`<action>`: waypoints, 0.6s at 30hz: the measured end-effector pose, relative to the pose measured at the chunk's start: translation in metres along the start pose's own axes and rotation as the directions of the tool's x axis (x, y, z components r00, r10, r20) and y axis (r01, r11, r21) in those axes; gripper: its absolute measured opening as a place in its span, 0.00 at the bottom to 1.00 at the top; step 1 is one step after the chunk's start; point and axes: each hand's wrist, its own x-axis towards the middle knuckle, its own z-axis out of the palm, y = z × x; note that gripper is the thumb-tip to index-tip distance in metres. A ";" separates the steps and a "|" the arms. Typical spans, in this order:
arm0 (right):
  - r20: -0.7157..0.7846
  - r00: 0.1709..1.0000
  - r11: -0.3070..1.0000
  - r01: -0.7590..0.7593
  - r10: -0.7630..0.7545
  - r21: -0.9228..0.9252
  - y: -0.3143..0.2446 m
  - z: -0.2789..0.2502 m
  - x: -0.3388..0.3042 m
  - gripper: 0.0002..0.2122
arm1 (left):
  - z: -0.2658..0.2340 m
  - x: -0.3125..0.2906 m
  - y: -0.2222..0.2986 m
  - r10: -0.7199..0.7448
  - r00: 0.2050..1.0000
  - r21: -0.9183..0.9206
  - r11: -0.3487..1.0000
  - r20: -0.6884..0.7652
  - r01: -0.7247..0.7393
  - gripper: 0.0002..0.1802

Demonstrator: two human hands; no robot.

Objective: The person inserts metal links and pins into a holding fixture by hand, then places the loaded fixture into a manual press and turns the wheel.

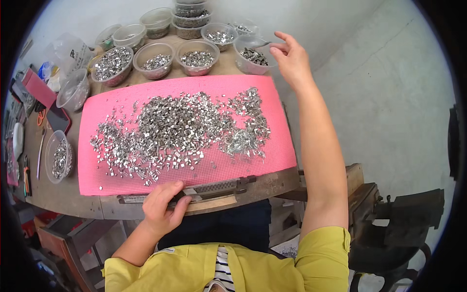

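My left hand (163, 207) is at the table's front edge, its finger and thumb closed around a dark flat piece with a pale metal end (193, 194). That piece lies over a long dark metal strip (219, 188) with a ridged top. At the far right, my right hand (293, 61) reaches over a clear plastic tub (250, 67) of small metal pieces. Its fingers are apart, and I see nothing certain in them. Between my hands, a large heap of small shiny metal pieces (177, 124) spreads over a pink mat (228, 163).
Several clear tubs of metal bits, such as a round tub (197, 71), line the far side, with stacked tubs (189, 31) behind. Another tub (60, 158) stands left of the mat, near a phone (59, 119) and pliers (26, 175). A black chair (394, 238) is at the right.
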 end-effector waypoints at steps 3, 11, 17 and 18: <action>0.121 0.990 0.996 -0.083 0.078 0.033 -0.001 -0.004 -0.020 0.17 | -0.004 0.002 -0.001 0.004 1.000 -0.021 1.000 0.002 -0.004 0.24; 0.487 0.843 0.970 -0.236 0.230 -0.050 -0.002 -0.052 -0.129 0.10 | -0.017 0.014 0.004 -0.116 0.985 -0.096 0.987 0.129 0.129 0.20; 0.446 0.895 0.992 0.063 -0.007 -0.110 0.009 -0.060 -0.163 0.08 | -0.016 0.029 0.016 0.016 0.984 -0.007 1.000 0.177 -0.015 0.13; 0.434 0.894 0.966 0.198 -0.108 -0.167 0.009 -0.058 -0.164 0.08 | -0.013 0.032 0.017 0.024 0.982 -0.003 1.000 0.189 -0.023 0.13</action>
